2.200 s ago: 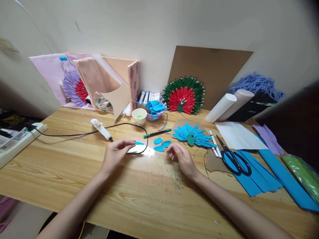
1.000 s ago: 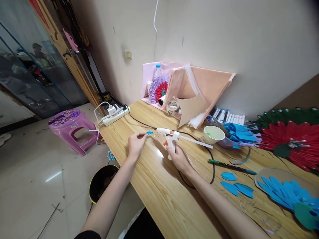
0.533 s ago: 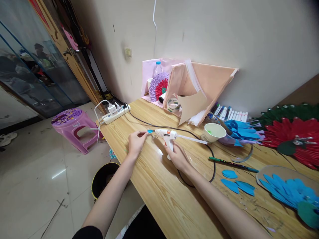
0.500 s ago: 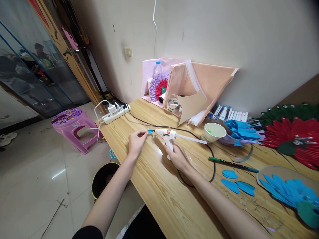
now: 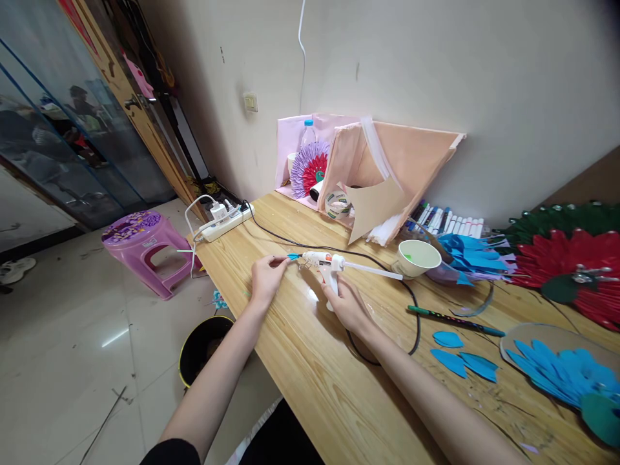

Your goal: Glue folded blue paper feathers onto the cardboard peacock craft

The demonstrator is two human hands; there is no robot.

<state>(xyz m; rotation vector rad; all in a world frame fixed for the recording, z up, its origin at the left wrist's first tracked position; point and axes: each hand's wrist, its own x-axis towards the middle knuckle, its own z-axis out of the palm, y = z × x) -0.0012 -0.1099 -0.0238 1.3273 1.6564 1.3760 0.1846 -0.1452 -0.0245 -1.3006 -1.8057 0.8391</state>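
Observation:
My left hand (image 5: pixel 265 276) pinches a small blue paper petal (image 5: pixel 292 256) just above the wooden table (image 5: pixel 310 381). My right hand (image 5: pixel 345 307) grips the handle of a white glue gun (image 5: pixel 323 263), whose nozzle points left and meets the petal's tip. A clear glue stick (image 5: pixel 375 270) juts from the gun's back, and its black cord (image 5: pixel 387 349) loops across the table to a power strip (image 5: pixel 223 221) at the far left edge.
A paper cup (image 5: pixel 415 257), markers (image 5: pixel 448 224), blue petals (image 5: pixel 462 361), a green pen (image 5: pixel 453 321) and blue (image 5: pixel 569 378) and red-green (image 5: pixel 574 261) paper peacocks lie to the right. Peach card (image 5: pixel 387 174) leans on the wall. A bin (image 5: pixel 203 349) and purple stool (image 5: pixel 140 248) stand on the floor.
My view swung left from the table's middle. My right hand took up the glue gun, my left hand kept the petal, and the nozzle has closed in on the petal's tip.

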